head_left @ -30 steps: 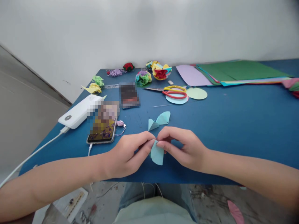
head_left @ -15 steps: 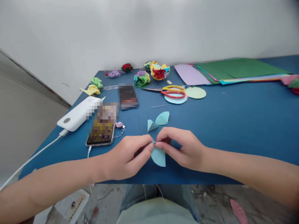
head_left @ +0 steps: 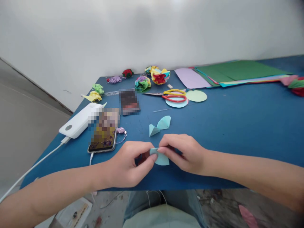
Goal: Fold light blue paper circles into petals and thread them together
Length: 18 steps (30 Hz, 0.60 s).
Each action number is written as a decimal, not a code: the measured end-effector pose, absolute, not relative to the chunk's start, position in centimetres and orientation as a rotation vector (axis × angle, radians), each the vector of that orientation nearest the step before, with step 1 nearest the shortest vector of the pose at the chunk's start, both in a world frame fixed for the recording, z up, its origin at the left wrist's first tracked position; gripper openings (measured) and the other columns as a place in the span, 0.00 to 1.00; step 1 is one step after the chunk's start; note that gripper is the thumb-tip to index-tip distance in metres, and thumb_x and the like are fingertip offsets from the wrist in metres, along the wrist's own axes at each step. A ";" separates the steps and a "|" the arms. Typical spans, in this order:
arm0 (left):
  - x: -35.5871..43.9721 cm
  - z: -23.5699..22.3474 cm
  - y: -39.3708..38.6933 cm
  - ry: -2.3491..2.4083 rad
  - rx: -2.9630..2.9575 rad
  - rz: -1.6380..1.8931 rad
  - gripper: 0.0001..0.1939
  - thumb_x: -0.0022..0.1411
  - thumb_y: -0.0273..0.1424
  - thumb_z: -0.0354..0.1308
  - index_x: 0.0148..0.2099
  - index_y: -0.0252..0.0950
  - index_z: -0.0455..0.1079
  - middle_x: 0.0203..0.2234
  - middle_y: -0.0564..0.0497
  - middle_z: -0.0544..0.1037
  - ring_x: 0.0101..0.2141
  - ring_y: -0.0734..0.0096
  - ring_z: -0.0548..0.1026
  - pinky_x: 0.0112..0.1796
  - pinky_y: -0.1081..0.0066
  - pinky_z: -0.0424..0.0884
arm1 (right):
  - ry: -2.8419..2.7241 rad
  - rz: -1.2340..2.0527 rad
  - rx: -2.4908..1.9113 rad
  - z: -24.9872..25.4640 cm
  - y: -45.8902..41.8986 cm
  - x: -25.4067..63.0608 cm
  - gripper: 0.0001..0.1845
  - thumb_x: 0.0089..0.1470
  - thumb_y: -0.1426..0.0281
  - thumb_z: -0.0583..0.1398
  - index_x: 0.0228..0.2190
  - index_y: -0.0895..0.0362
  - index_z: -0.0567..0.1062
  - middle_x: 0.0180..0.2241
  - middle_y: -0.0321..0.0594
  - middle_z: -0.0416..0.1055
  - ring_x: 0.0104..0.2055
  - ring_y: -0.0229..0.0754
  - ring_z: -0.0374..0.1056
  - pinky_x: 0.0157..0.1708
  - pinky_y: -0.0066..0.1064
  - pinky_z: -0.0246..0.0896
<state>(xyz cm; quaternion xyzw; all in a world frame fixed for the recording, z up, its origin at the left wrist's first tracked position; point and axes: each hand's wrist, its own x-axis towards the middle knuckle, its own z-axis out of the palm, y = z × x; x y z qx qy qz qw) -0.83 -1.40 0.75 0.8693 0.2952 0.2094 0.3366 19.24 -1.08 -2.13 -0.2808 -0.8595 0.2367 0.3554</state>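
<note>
A light-blue piece of folded paper (head_left: 163,160) is held between my two hands above the front of the blue table. My left hand (head_left: 134,163) pinches its left side, the thumb lying across the paper. Fingertips of my right hand (head_left: 181,152) grip its upper edge. Just beyond my hands lie two folded light-blue paper pieces (head_left: 164,123), fanned and standing partly up from the surface. Farther back, scissors (head_left: 174,95) with yellow and red handles rest on a light-blue paper circle (head_left: 177,104), beside a pale green paper circle (head_left: 196,96).
On the left are a plugged-in phone (head_left: 102,139) and a white power bank (head_left: 80,120) with cables. Crumpled paper flowers (head_left: 160,76) line the wall. Coloured paper sheets (head_left: 242,72) are stacked at the back right. A thin stick (head_left: 162,110) lies near the scissors.
The paper in my hands has turned, so its upper edge now shows between my fingers and less hangs below. My left thumb has come over the paper. The view has shifted slightly.
</note>
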 end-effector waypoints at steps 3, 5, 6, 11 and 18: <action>-0.7 0.7 -1.4 0.793 2.262 0.562 0.10 0.61 0.24 0.49 0.26 0.33 0.56 0.18 0.59 0.55 0.19 0.83 0.54 0.22 0.79 0.53 | -2.231 0.551 -0.721 -2.2 -1.1 19.3 0.08 0.59 0.71 0.51 0.29 0.58 0.65 0.24 0.35 0.65 0.24 0.33 0.59 0.25 0.23 0.54; -0.7 0.7 -1.3 0.808 2.246 0.547 0.10 0.61 0.24 0.48 0.27 0.33 0.57 0.18 0.59 0.55 0.20 0.82 0.54 0.22 0.79 0.53 | -2.244 0.520 -0.713 -2.2 -1.1 19.4 0.08 0.59 0.71 0.51 0.29 0.58 0.65 0.23 0.35 0.65 0.23 0.33 0.59 0.25 0.23 0.53; -0.6 0.7 -1.2 0.806 2.231 0.519 0.10 0.61 0.25 0.48 0.27 0.33 0.57 0.18 0.59 0.56 0.20 0.82 0.54 0.22 0.79 0.53 | -2.255 0.505 -0.705 -2.2 -1.1 19.4 0.08 0.59 0.71 0.51 0.29 0.58 0.65 0.23 0.35 0.65 0.23 0.33 0.58 0.24 0.23 0.52; -0.5 0.7 -1.2 0.700 2.195 0.341 0.11 0.62 0.28 0.47 0.26 0.34 0.58 0.18 0.58 0.55 0.21 0.80 0.55 0.23 0.77 0.54 | -2.350 0.433 -0.640 -2.2 -1.4 19.3 0.08 0.60 0.71 0.50 0.30 0.58 0.65 0.25 0.36 0.65 0.25 0.34 0.58 0.25 0.25 0.51; -0.7 0.4 -1.4 0.670 2.255 0.440 0.16 0.61 0.27 0.47 0.22 0.35 0.50 0.17 0.57 0.51 0.21 0.78 0.51 0.23 0.73 0.50 | -2.380 0.621 -0.616 -1.8 -1.6 19.2 0.08 0.59 0.70 0.50 0.29 0.58 0.64 0.26 0.37 0.63 0.26 0.34 0.57 0.26 0.25 0.51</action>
